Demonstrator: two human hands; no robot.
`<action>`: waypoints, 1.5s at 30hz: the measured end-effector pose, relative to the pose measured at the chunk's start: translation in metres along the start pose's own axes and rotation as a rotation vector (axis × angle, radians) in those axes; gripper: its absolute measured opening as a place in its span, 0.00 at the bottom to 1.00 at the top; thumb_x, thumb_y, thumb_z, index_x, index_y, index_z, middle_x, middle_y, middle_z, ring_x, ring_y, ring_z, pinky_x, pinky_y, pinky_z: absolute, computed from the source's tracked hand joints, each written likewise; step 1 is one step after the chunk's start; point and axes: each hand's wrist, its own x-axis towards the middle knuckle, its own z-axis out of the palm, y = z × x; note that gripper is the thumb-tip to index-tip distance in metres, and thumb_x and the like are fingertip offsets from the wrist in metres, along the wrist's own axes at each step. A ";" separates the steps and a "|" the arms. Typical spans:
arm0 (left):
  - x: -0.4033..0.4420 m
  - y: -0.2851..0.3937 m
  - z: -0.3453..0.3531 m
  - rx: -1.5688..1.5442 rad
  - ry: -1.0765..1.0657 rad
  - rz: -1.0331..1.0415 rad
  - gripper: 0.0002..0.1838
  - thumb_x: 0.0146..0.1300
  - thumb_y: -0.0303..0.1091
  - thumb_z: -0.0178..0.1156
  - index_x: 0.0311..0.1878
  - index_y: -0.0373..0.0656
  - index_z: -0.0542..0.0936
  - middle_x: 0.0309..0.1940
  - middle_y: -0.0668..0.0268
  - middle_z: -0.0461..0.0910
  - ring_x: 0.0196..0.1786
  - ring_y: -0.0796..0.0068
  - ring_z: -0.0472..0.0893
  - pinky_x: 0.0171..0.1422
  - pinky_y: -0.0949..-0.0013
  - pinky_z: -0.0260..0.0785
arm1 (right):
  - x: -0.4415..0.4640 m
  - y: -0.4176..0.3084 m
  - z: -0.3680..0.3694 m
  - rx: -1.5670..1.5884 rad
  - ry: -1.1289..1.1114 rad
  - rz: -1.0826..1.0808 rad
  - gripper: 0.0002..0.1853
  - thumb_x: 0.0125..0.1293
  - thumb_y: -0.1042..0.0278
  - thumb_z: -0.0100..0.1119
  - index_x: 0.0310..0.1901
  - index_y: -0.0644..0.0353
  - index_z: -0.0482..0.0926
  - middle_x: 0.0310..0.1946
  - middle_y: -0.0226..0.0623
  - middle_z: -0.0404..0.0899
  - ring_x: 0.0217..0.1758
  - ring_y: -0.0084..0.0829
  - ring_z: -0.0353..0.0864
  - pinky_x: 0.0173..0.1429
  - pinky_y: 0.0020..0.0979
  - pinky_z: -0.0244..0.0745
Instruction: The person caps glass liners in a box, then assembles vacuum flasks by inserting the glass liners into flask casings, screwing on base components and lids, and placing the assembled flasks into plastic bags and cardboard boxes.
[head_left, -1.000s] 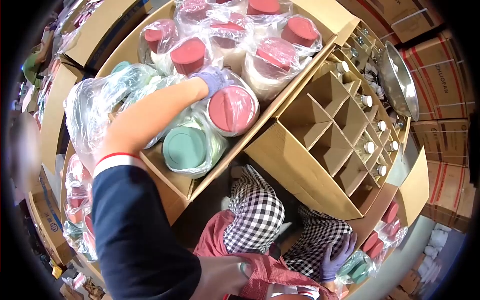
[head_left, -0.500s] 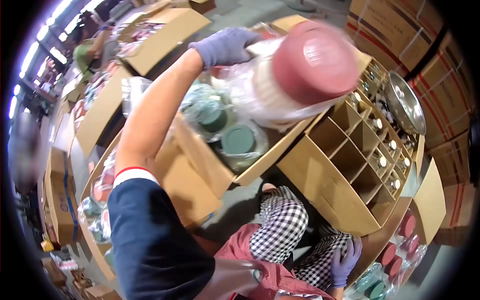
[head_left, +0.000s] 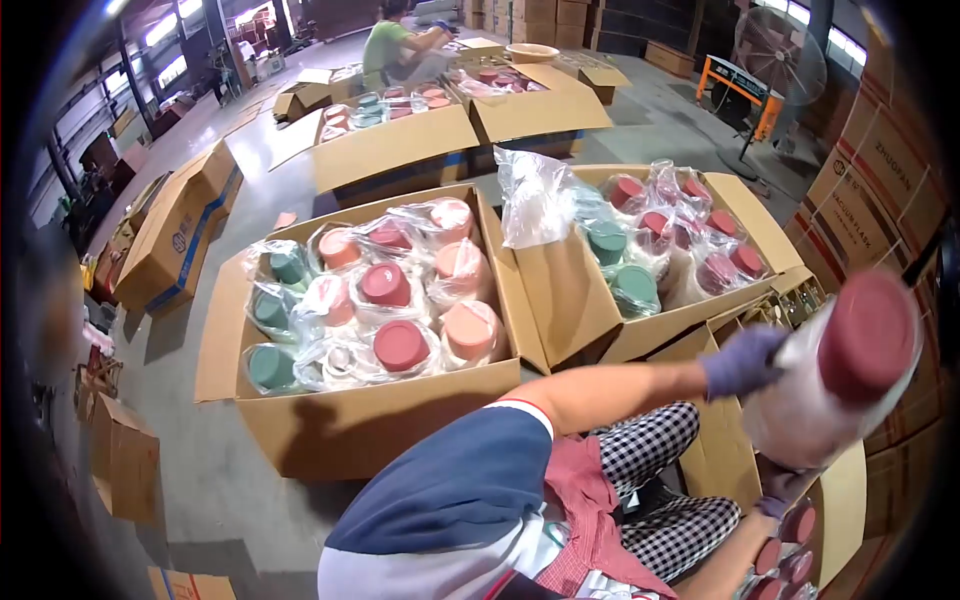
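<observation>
A vacuum flask with a dark red lid, wrapped in clear plastic, is held tilted at the right, its lid toward the camera. My left hand, in a purple glove, is closed on its left side near the shoulder. Also gloved, my right hand grips its lower end; the flask hides part of those fingers. Beneath is the divided carton, largely covered by the flask and my arms. Close below my right hand, red-lidded flasks stand in another carton.
One open carton ahead holds wrapped flasks with green, red and peach lids. Beside it stands another filled carton. A seated person works among boxes farther back. A floor fan and stacked cartons are at right.
The view has swung left and up. My left hand has brought the flask over to the right side, and my right hand has risen from beside my knee to its lower end.
</observation>
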 end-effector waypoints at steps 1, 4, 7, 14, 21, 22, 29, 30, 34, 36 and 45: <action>-0.021 0.004 0.012 -0.019 -0.195 0.040 0.16 0.53 0.35 0.63 0.45 0.41 0.78 0.40 0.50 0.81 0.47 0.48 0.80 0.53 0.56 0.73 | 0.012 -0.023 -0.017 -0.120 0.017 -0.064 0.34 0.72 0.43 0.49 0.74 0.53 0.60 0.71 0.43 0.64 0.71 0.45 0.68 0.69 0.55 0.68; -0.045 -0.028 0.030 0.327 -0.934 0.113 0.21 0.55 0.35 0.61 0.54 0.41 0.78 0.45 0.52 0.80 0.51 0.50 0.80 0.58 0.55 0.73 | 0.039 -0.090 -0.089 -0.440 0.105 -0.127 0.33 0.73 0.45 0.49 0.73 0.56 0.61 0.69 0.44 0.66 0.70 0.44 0.69 0.71 0.50 0.67; -0.015 -0.028 0.037 0.054 -0.321 0.070 0.27 0.54 0.42 0.64 0.58 0.41 0.77 0.53 0.51 0.78 0.59 0.51 0.77 0.65 0.56 0.70 | 0.040 -0.118 -0.120 -0.467 0.036 -0.024 0.31 0.74 0.48 0.49 0.70 0.61 0.65 0.66 0.43 0.70 0.67 0.40 0.71 0.70 0.41 0.67; 0.159 0.052 0.125 -0.042 -0.298 -0.077 0.17 0.59 0.45 0.58 0.37 0.40 0.82 0.38 0.51 0.82 0.41 0.57 0.82 0.50 0.53 0.73 | 0.039 -0.132 -0.012 -0.834 -0.014 -0.528 0.31 0.80 0.47 0.38 0.67 0.68 0.69 0.60 0.37 0.74 0.59 0.31 0.72 0.66 0.33 0.65; 0.110 -0.001 0.066 -0.057 0.209 0.333 0.12 0.66 0.34 0.55 0.45 0.36 0.78 0.34 0.54 0.83 0.38 0.63 0.81 0.44 0.64 0.73 | -0.022 -0.188 -0.003 -1.107 -0.439 0.030 0.22 0.75 0.60 0.51 0.62 0.68 0.71 0.57 0.41 0.76 0.59 0.32 0.75 0.65 0.34 0.69; 0.044 -0.018 0.065 0.228 -0.187 0.263 0.13 0.64 0.35 0.56 0.47 0.38 0.79 0.38 0.55 0.82 0.43 0.62 0.81 0.51 0.60 0.71 | -0.033 -0.195 0.005 -1.077 -0.489 0.038 0.25 0.76 0.56 0.47 0.63 0.69 0.71 0.59 0.42 0.76 0.61 0.33 0.74 0.67 0.34 0.67; -0.224 -0.009 -0.001 0.277 -1.776 0.377 0.17 0.58 0.39 0.59 0.46 0.44 0.87 0.49 0.58 0.84 0.55 0.59 0.80 0.67 0.48 0.64 | -0.002 -0.118 -0.011 -1.421 -0.417 -0.244 0.21 0.78 0.58 0.41 0.56 0.63 0.81 0.54 0.43 0.82 0.60 0.34 0.78 0.68 0.35 0.67; -0.178 0.007 -0.012 0.063 -1.826 0.140 0.18 0.59 0.40 0.59 0.48 0.43 0.86 0.49 0.58 0.84 0.54 0.58 0.80 0.66 0.50 0.65 | 0.023 -0.096 -0.061 -1.532 -0.278 -0.254 0.19 0.77 0.60 0.45 0.55 0.62 0.81 0.53 0.41 0.83 0.54 0.36 0.81 0.61 0.34 0.73; -0.037 0.015 -0.023 -0.169 -0.776 -0.229 0.23 0.66 0.47 0.57 0.54 0.37 0.80 0.53 0.55 0.80 0.57 0.61 0.79 0.66 0.59 0.68 | 0.020 -0.043 0.018 -1.273 -0.114 -0.414 0.13 0.68 0.61 0.56 0.41 0.62 0.85 0.38 0.45 0.86 0.41 0.39 0.85 0.51 0.37 0.77; 0.007 -0.004 0.006 -0.190 -0.392 -0.336 0.27 0.71 0.50 0.48 0.55 0.34 0.79 0.55 0.55 0.78 0.58 0.64 0.78 0.67 0.60 0.67 | 0.005 -0.049 0.071 -1.388 -0.257 -0.664 0.09 0.65 0.63 0.61 0.37 0.59 0.85 0.35 0.42 0.86 0.38 0.38 0.86 0.49 0.36 0.78; 0.051 -0.077 0.145 -0.463 -0.487 -0.361 0.57 0.65 0.79 0.28 0.66 0.27 0.70 0.59 0.47 0.77 0.62 0.53 0.77 0.71 0.57 0.63 | 0.067 -0.065 -0.040 -0.758 -0.426 -0.498 0.23 0.78 0.54 0.43 0.42 0.62 0.86 0.38 0.35 0.86 0.44 0.26 0.82 0.51 0.32 0.76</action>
